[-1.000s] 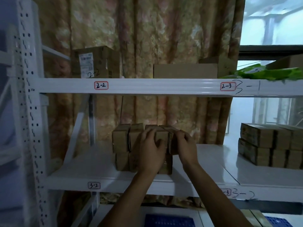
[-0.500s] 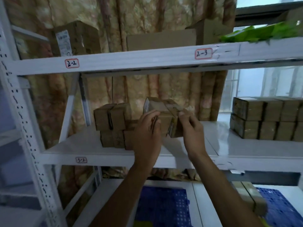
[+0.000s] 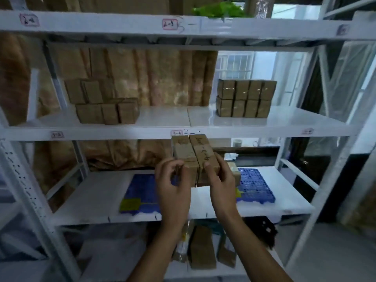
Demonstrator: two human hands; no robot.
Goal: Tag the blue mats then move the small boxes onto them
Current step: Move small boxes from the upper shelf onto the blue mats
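- Before the rack (image 3: 183, 132), both hands hold a pair of small boxes (image 3: 193, 157) in the air, side by side and touching, tilted a little, at the height of the gap between the rack's middle and lower boards.
- Left hand (image 3: 173, 186) grips the left box from its near left side; its fingers are curled round the box's lower edge, thumb toward the front.
- Right hand (image 3: 220, 180) grips the right box from its right side, thumb (image 3: 207, 166) pressed on the top face, which bears handwriting too blurred to read.
- On the rack's lower board lie two blue mats: the left mat (image 3: 140, 192) sits under and left of the held boxes, with a yellow-green tag (image 3: 130, 204) at its near left corner.
- Right mat (image 3: 256, 186) lies to the right of the hands; one box (image 3: 234, 171) rests on its left part, partly hidden by the right hand.
- On the rack's middle board, a loose stack of boxes (image 3: 101, 102) stands at the left.
- A neat two-layer block of boxes (image 3: 245, 98) stands at the right of that same board.
- Below the lower board, more boxes (image 3: 202, 249) lie on the rack's bottom level.
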